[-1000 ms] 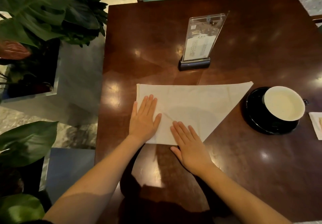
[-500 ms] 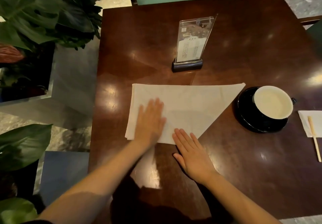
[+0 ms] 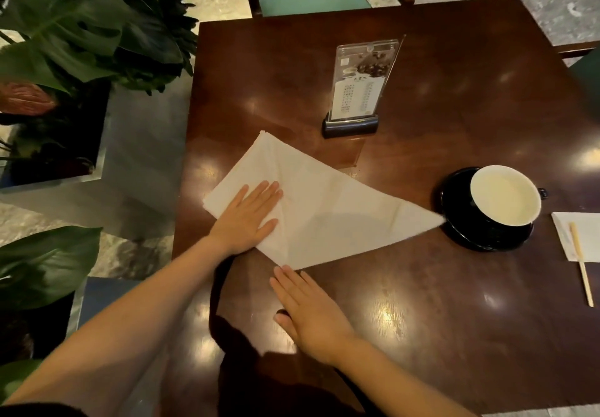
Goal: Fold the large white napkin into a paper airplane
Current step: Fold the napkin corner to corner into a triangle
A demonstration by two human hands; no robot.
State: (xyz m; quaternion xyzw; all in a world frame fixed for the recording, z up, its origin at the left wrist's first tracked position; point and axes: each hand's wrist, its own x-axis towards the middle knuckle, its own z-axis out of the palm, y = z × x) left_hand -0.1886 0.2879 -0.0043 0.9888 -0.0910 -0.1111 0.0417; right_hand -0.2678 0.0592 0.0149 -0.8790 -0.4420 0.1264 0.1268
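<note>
I see the napkin (image 3: 324, 209) as a folded triangle, mid-left on the table (image 3: 422, 319). L hand (image 3: 250, 218) lies flat on its left part, fingers straight & together. R hand (image 3: 308, 306) is flat on the wood, fingers together, tips at the napkin's near corner. The right tip meets the saucer (image 3: 480, 238). The left corner is near the table edge. Open wood near-right.

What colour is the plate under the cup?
Black. The saucer under the cup shows clearly in the head view.
</note>
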